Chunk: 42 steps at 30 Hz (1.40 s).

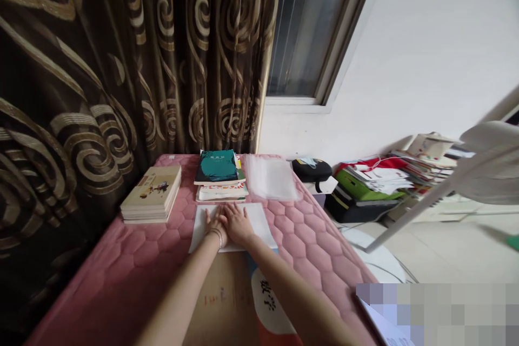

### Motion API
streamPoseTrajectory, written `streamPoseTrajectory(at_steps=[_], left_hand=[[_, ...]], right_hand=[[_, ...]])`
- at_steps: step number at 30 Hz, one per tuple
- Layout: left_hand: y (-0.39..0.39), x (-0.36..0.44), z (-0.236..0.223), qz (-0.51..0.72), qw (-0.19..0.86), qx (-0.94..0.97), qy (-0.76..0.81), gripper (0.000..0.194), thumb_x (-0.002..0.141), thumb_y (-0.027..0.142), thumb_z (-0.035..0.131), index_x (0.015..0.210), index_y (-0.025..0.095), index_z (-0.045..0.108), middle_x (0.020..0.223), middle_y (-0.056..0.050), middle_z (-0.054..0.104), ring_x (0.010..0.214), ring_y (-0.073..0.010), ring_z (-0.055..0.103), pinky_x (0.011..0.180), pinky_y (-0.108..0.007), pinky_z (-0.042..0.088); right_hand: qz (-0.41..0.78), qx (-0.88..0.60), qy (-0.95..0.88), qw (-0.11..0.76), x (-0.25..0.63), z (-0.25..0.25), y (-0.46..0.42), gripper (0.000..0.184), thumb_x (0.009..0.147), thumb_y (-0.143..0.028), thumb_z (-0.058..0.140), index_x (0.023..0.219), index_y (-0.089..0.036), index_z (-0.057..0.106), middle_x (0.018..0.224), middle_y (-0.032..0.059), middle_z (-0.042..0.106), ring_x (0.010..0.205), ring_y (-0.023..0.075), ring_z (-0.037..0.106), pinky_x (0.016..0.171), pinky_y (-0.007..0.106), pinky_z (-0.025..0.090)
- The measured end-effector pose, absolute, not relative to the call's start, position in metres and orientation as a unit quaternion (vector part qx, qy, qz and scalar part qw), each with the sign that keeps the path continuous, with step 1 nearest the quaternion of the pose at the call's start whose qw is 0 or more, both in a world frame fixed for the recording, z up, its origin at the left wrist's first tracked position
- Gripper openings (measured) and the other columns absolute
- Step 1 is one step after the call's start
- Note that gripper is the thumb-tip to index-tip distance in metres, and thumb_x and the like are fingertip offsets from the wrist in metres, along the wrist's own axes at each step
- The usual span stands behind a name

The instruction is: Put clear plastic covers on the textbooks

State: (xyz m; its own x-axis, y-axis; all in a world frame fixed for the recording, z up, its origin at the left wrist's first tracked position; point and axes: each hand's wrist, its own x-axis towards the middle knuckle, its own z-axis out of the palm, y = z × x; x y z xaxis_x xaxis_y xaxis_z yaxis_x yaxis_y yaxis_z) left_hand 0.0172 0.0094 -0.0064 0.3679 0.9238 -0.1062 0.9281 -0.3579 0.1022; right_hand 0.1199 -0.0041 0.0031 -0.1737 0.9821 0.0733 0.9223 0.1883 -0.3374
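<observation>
My left hand [215, 225] lies flat with its fingers stretched out on a whitish translucent sheet [259, 221]. Against it, partly overlapping, my right hand [239, 223] also presses down with spread fingers. Nothing is gripped by either. The near side of the sheet meets a book or booklet lying below my forearms, with a plain brown part [223, 292] and a blue, white and orange cover [270, 303] showing Chinese characters. Whether the sheet lies over the book or is joined to it, I cannot tell. A thin bracelet circles my left wrist.
On the pink quilted bed surface [308, 248], a stack of beige books [154, 189] stands left. Behind my hands is a pile topped by a teal book [217, 166], beside several clear sheets [271, 178]. A black case [311, 170] and a white fan [490, 162] are right.
</observation>
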Motion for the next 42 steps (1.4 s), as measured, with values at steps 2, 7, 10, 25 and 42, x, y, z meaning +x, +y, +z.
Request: streamPoseTrajectory(at_steps=[2,7,10,25,42], left_hand=[[0.010,0.017,-0.006,-0.014,0.076,0.824,0.561,0.061,0.087,0.039,0.036,0.146,0.030,0.026,0.155,0.000,0.019,0.143,-0.0314,0.008,0.113,-0.060,-0.003],[0.013,0.010,-0.006,0.015,0.075,0.812,0.579,0.064,0.087,0.044,0.031,0.148,0.028,0.018,0.156,0.002,0.017,0.144,-0.0284,0.005,0.111,-0.063,-0.004],[0.016,-0.005,-0.006,0.022,0.073,0.794,0.603,0.071,0.085,0.054,0.031,0.149,0.024,0.017,0.155,-0.001,0.020,0.144,-0.0276,0.004,0.111,-0.063,-0.003],[0.010,-0.005,0.015,0.009,0.029,0.706,0.707,0.060,0.087,0.022,0.027,0.145,0.009,0.027,0.152,-0.016,0.027,0.143,-0.0330,0.000,0.108,-0.063,-0.011],[0.014,0.000,-0.003,0.012,0.086,0.803,0.590,0.058,0.090,0.043,0.027,0.146,0.028,0.026,0.155,0.003,0.017,0.144,-0.0294,0.005,0.111,-0.062,-0.003]], right_hand=[[0.148,-0.622,-0.758,0.124,0.111,0.002,0.002,0.058,0.097,-0.048,0.015,0.146,-0.021,0.027,0.154,0.0061,0.023,0.143,0.0215,0.012,0.112,0.049,0.012],[0.152,-0.648,-0.739,0.102,0.131,-0.003,0.006,0.061,0.097,-0.048,0.014,0.147,-0.015,0.023,0.154,0.0095,0.018,0.143,0.0212,0.009,0.113,0.049,0.007],[0.120,-0.685,-0.712,0.095,0.154,-0.008,0.001,0.065,0.096,-0.049,0.015,0.147,-0.010,0.021,0.154,0.0115,0.017,0.143,0.0220,0.010,0.113,0.049,0.004],[0.099,-0.731,-0.674,0.034,0.186,-0.009,-0.004,0.067,0.095,-0.049,0.019,0.147,-0.006,0.019,0.154,0.0135,0.014,0.143,0.0246,0.009,0.112,0.053,0.006],[0.092,-0.639,-0.760,0.066,0.125,0.005,0.005,0.052,0.097,-0.039,0.021,0.145,-0.021,0.029,0.152,0.0080,0.028,0.141,0.0206,0.018,0.112,0.045,0.016]])
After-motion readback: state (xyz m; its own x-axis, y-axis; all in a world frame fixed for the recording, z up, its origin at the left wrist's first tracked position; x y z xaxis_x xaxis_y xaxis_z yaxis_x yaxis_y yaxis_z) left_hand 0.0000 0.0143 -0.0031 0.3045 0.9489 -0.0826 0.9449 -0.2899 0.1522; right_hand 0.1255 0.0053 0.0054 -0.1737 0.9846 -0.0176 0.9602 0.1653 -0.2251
